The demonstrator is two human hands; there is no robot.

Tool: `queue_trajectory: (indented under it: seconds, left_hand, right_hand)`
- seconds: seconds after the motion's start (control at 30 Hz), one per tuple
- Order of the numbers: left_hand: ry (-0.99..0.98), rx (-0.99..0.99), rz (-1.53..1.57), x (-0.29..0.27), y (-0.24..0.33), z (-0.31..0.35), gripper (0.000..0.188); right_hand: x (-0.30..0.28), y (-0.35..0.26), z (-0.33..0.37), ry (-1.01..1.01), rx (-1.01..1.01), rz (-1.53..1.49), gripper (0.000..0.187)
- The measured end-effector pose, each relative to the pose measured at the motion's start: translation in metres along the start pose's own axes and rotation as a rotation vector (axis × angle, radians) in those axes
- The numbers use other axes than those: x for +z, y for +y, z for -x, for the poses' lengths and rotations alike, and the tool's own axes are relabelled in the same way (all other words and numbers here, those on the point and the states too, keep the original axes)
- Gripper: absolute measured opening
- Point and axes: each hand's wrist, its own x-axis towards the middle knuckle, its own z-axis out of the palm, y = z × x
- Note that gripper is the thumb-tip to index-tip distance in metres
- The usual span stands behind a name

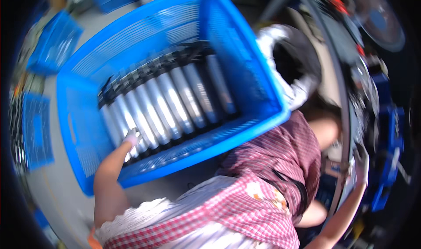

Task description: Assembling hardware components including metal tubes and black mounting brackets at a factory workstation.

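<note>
So, left hand (133, 137) is resting at silver tubes (176, 102), right hand (362, 166) hanging near right; can't tell either grip. Crowding could be causing scratches.

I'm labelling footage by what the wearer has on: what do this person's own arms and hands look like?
The left hand and right hand seem to wear pale, whitish gloves, though blur hides their detail. Both forearms look bare. White ruffled fabric borders the left arm.
</note>
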Motion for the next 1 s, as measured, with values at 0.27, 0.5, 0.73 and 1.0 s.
queue_trajectory:
  seconds: [0.27, 0.5, 0.73, 1.0]
  left_hand:
    - [0.0, 0.879, 0.623, -0.098, 0.319, 0.012, 0.016]
    - [-0.049, 1.478, 0.104, -0.065, 0.642, 0.023, 0.023]
    - [-0.05, 1.493, -0.862, 0.092, 0.747, -0.148, 0.035]
    - [-0.251, 1.616, -1.064, 0.11, 0.778, -0.122, 0.037]
  right_hand:
    - [0.008, -0.016, 0.019, 0.157, -0.064, -0.091, 0.026]
    - [0.039, -0.039, 0.024, 0.291, -0.375, 0.318, 0.026]
    - [0.051, -0.018, 0.044, 0.323, -0.361, 0.24, 0.021]
    - [0.044, -0.015, 0.038, 0.349, -0.143, -0.055, 0.025]
